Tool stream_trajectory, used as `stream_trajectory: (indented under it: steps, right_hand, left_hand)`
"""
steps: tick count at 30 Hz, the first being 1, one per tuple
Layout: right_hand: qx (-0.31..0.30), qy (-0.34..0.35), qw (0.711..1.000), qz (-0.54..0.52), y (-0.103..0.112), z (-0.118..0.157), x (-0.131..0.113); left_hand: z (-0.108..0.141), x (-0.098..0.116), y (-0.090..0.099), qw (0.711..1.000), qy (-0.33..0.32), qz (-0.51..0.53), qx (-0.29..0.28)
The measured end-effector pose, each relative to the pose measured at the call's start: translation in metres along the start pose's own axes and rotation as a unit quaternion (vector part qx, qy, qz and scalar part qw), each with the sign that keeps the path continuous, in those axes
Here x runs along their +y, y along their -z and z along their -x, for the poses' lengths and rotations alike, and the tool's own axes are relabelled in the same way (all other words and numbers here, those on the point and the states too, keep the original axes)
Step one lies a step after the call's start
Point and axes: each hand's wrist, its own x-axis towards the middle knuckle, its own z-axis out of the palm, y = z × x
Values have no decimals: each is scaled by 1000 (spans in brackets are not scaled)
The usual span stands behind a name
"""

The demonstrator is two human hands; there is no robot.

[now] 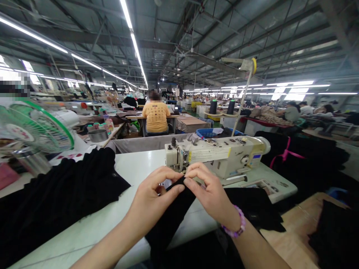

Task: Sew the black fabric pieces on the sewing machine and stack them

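Both my hands pinch the top edge of a piece of black fabric (175, 213), which hangs down over the table's front edge. My left hand (157, 190) has thumb and fingers closed on it. Close beside it, my right hand (206, 186) grips the same edge; a purple beaded bracelet (235, 224) circles that wrist. Right behind the hands stands a white sewing machine (218, 157), its needle area partly hidden by my fingers. Another black fabric piece (252, 203) lies on the table to the right.
A heap of black fabric (78, 186) covers the table's left side. Further left are a green fan (42, 127) and a metal cup (33, 160). Black thread cones (213, 107) stand behind the machine. Ahead sits a person in a yellow shirt (156, 114). Black cloth with a pink tie (286, 153) lies right.
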Motion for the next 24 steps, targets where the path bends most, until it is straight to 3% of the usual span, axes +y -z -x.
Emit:
stream_trajectory:
  steps: [3, 8, 12, 16, 20, 24]
  right_hand:
    - [5, 31, 998, 49, 0, 0, -1]
    - [-40, 60, 991, 116, 9, -3, 7]
    - [-77, 71, 979, 177, 26, -7, 27]
    - [-81, 5, 992, 93, 34, -7, 38]
    - [-62, -83, 994, 18, 28, -5, 33]
    - [-15, -107, 994, 8, 19, -4, 28]
  left_hand:
    - [-1, 0, 1, 1000, 16, 7, -15]
    - [-3, 4, 7, 998, -15, -49, 21]
    - [-7, -1, 22, 995, 64, 21, 77]
    - [-12, -18, 29, 983, 103, 34, 148]
    - [-9, -28, 23, 972, 95, -27, 212]
    - [-2, -28, 19, 958, 88, -106, 253]
